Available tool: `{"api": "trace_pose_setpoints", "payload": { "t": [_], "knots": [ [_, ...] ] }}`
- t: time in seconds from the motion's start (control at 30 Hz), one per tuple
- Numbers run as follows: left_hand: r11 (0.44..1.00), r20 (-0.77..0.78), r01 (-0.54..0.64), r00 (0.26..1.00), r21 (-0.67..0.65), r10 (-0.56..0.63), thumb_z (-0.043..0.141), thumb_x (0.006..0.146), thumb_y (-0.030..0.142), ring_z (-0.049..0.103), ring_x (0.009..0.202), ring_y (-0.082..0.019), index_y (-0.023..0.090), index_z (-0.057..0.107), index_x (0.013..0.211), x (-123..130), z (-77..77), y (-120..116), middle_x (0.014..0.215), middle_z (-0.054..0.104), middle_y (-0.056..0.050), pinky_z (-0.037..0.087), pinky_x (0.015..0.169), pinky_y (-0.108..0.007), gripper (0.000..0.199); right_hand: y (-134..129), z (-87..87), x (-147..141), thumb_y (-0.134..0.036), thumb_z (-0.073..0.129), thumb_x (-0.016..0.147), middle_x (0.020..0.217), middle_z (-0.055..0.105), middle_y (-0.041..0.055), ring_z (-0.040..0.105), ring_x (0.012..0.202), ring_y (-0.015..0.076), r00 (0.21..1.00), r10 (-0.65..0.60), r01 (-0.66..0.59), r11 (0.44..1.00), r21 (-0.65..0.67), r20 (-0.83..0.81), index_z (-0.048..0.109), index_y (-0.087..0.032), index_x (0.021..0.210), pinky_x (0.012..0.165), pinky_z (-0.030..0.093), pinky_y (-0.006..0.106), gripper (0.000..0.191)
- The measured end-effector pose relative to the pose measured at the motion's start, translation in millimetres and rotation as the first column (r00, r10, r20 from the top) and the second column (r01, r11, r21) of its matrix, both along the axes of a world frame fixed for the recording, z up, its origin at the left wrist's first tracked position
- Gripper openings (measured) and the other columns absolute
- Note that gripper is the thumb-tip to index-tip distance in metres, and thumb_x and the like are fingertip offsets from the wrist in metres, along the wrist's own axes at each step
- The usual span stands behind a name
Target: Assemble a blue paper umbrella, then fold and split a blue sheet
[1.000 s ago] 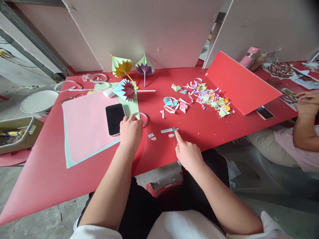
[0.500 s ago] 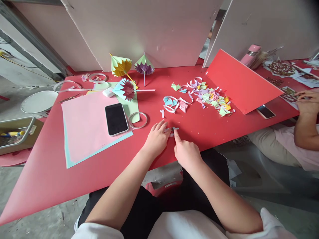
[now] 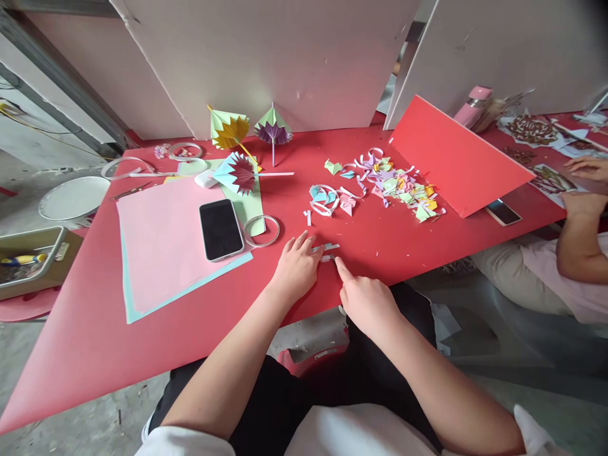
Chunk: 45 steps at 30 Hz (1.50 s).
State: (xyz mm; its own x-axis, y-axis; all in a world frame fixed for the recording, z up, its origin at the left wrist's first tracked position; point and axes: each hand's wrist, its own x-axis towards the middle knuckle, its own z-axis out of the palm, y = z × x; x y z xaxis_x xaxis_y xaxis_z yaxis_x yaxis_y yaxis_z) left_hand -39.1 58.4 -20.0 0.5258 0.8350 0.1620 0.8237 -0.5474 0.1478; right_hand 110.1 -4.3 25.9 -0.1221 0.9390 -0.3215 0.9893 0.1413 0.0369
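On the red table, my left hand [image 3: 297, 265] lies with its fingers spread, the fingertips pressing on small pale paper strips [image 3: 329, 247]. Just right of it is my right hand [image 3: 368, 303], its index finger stretched toward the right end of the lower strip and the other fingers curled under. A small dark tip shows by that fingertip and a whitish bit pokes out below the hand; what it holds is mostly hidden. Another short paper scrap [image 3: 308, 218] lies above my left hand. Beyond it sits a rolled white paper strip [image 3: 325, 200] with blue paper inside.
Pink and blue sheets [image 3: 166, 247], a phone [image 3: 221, 229] and a clear tape ring [image 3: 262, 231] lie left. Folded paper umbrellas [image 3: 230, 130] stand behind. Colourful paper scraps [image 3: 399, 183] lie near a red board [image 3: 460, 158]. Another person's hand [image 3: 586, 202] is far right.
My right hand has moved slightly right and toward me, its index fingertip shifting from the upper strip to the lower one. My left hand stays nearly in place on the strips.
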Motion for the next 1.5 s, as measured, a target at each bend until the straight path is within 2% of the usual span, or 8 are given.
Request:
{"api": "trace_pose_setpoints", "payload": {
  "t": [0.2, 0.33, 0.63, 0.8, 0.97, 1.07, 1.23, 1.5],
  "knots": [
    [0.996, 0.071, -0.090, 0.993, -0.007, 0.091, 0.039, 0.087, 0.014, 0.046, 0.113, -0.027, 0.019, 0.062, 0.108, -14, -4.2, 6, 0.120, 0.053, -0.011, 0.040, 0.091, -0.040, 0.032, 16, -4.1, 23, -0.027, 0.034, 0.088, 0.074, 0.065, 0.0031, 0.060, 0.054, 0.0202, 0.997, -0.076, 0.077, 0.983, 0.164, -0.017, 0.014, -0.030, 0.143, 0.046, 0.035, 0.027, 0.058],
    [0.989, 0.167, -0.116, 0.977, -0.087, 0.129, 0.047, 0.086, 0.017, 0.053, 0.096, -0.023, 0.021, 0.059, 0.107, -26, -1.1, 12, 0.105, 0.058, -0.007, 0.044, 0.081, -0.035, 0.025, 48, -21.3, 40, -0.035, 0.028, 0.092, 0.081, 0.062, 0.0070, 0.059, 0.058, 0.0200, 0.991, -0.124, 0.105, 0.945, 0.310, 0.042, 0.024, -0.029, 0.141, 0.046, 0.033, 0.027, 0.049],
    [0.969, 0.171, -0.167, 0.965, -0.180, 0.198, 0.053, 0.083, 0.022, 0.055, 0.092, -0.024, 0.020, 0.054, 0.114, -51, 9.7, 17, 0.098, 0.061, -0.007, 0.043, 0.078, -0.033, 0.031, 79, -40.0, 43, -0.039, 0.040, 0.089, 0.109, 0.055, 0.0144, 0.048, 0.098, 0.0285, 0.995, 0.081, -0.044, 0.853, 0.520, -0.049, 0.051, -0.018, 0.125, 0.077, 0.039, 0.037, 0.043],
    [0.949, 0.201, -0.302, 0.928, -0.092, 0.314, 0.048, 0.086, 0.024, 0.056, 0.078, -0.021, 0.020, 0.064, 0.095, -61, 17.2, 20, 0.077, 0.064, -0.004, 0.041, 0.068, -0.029, 0.019, 100, -34.3, -9, -0.028, 0.050, 0.087, 0.099, 0.060, 0.0076, 0.051, 0.096, 0.0193, 0.847, 0.426, -0.311, 0.882, 0.354, -0.318, 0.062, -0.020, 0.102, 0.082, 0.039, 0.029, 0.022],
    [0.883, 0.186, -0.461, 0.863, -0.085, 0.469, 0.040, 0.089, 0.030, 0.055, 0.064, -0.018, 0.022, 0.066, 0.084, -62, 24.1, 20, 0.058, 0.057, -0.002, 0.036, 0.057, -0.026, 0.028, 115, -31.0, -29, -0.017, 0.049, 0.084, 0.094, 0.059, 0.0039, 0.054, 0.085, 0.0162, 0.823, 0.331, -0.336, 0.939, 0.074, -0.461, 0.057, -0.023, 0.096, 0.061, 0.037, 0.023, 0.015],
    [0.917, 0.204, -0.388, 0.894, -0.098, 0.400, 0.040, 0.089, 0.030, 0.055, 0.068, -0.018, 0.021, 0.065, 0.087, -58, 22.5, 20, 0.065, 0.058, -0.003, 0.038, 0.060, -0.026, 0.027, 119, -26.7, -27, -0.018, 0.048, 0.083, 0.090, 0.057, 0.0039, 0.053, 0.083, 0.0165, 0.834, 0.297, -0.345, 0.938, -0.019, -0.465, 0.056, -0.022, 0.088, 0.059, 0.036, 0.023, 0.010],
    [0.973, 0.184, -0.151, 0.966, -0.177, 0.184, 0.047, 0.086, 0.023, 0.054, 0.078, -0.020, 0.020, 0.065, 0.082, -47, 18.3, 17, 0.079, 0.059, -0.005, 0.041, 0.070, -0.029, 0.019, 119, -24.4, -28, -0.008, 0.046, 0.081, 0.092, 0.054, 0.0046, 0.048, 0.094, 0.0170, 0.797, 0.398, -0.425, 0.904, 0.046, -0.454, 0.054, -0.020, 0.078, 0.072, 0.038, 0.025, 0.014],
    [0.933, 0.221, -0.186, 0.940, -0.307, 0.261, 0.057, 0.078, 0.019, 0.053, 0.078, -0.019, 0.018, 0.060, 0.073, -38, 13.5, 14, 0.081, 0.054, -0.004, 0.041, 0.062, -0.026, 0.005, 112, -32.4, -27, -0.001, 0.037, 0.076, 0.080, 0.050, 0.0007, 0.048, 0.072, 0.0130, 0.774, 0.362, -0.387, 0.920, 0.064, -0.520, 0.047, -0.021, 0.078, 0.060, 0.035, 0.023, 0.022]
  ]
}}
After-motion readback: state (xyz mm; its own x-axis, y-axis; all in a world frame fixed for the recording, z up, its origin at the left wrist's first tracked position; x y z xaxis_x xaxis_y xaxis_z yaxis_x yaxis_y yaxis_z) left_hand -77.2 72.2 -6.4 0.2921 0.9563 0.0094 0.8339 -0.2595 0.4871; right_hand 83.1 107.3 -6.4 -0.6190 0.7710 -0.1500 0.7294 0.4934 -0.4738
